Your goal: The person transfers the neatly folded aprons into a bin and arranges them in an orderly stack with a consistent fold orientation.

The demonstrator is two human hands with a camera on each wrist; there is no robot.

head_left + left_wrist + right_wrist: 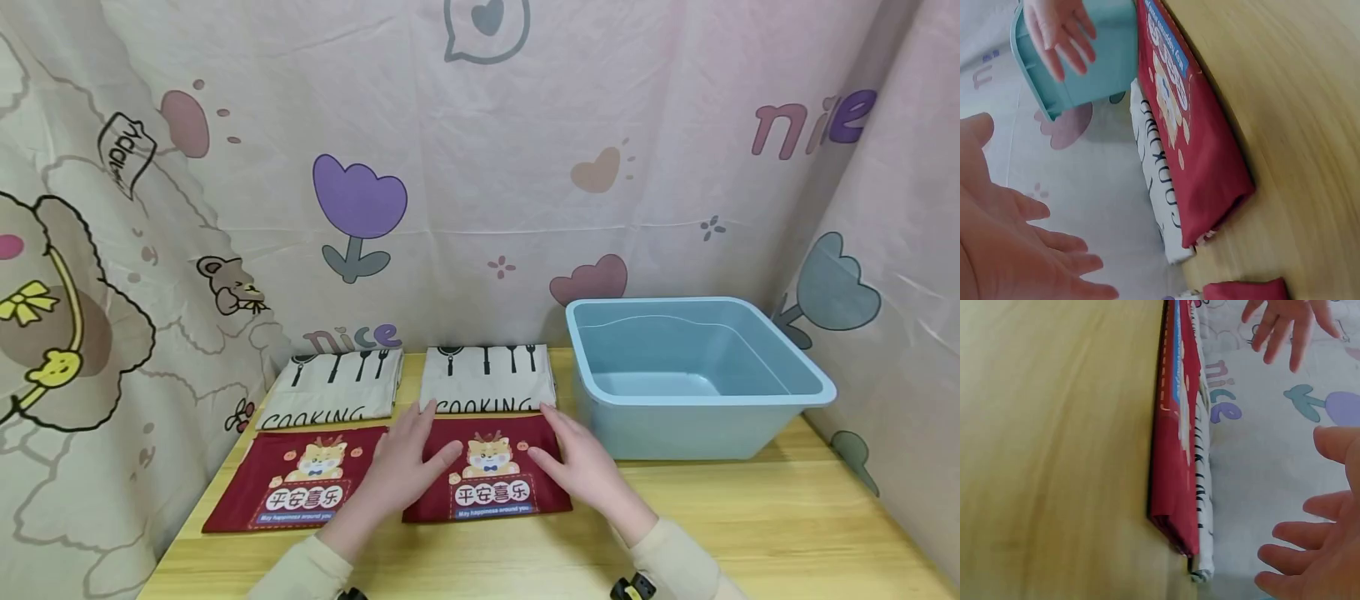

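Note:
Two folded red cloths printed with a cartoon dog lie side by side at the front of the table: a left red cloth [240, 492] and a right red cloth [431, 500]. Behind them lie a left white folded cloth [311, 392] and a right white folded cloth [487, 387], both lettered COOKING. My left hand [405, 462] hovers over the left side of the right red cloth, fingers spread. Over its right side is my right hand [581, 462], fingers extended. Both wrist views show the hands raised above the cloth, holding nothing.
A light blue plastic tub [675, 429] stands on the wooden table [712, 517], right of the cloths. A printed curtain [480, 167] hangs behind the table and along both sides.

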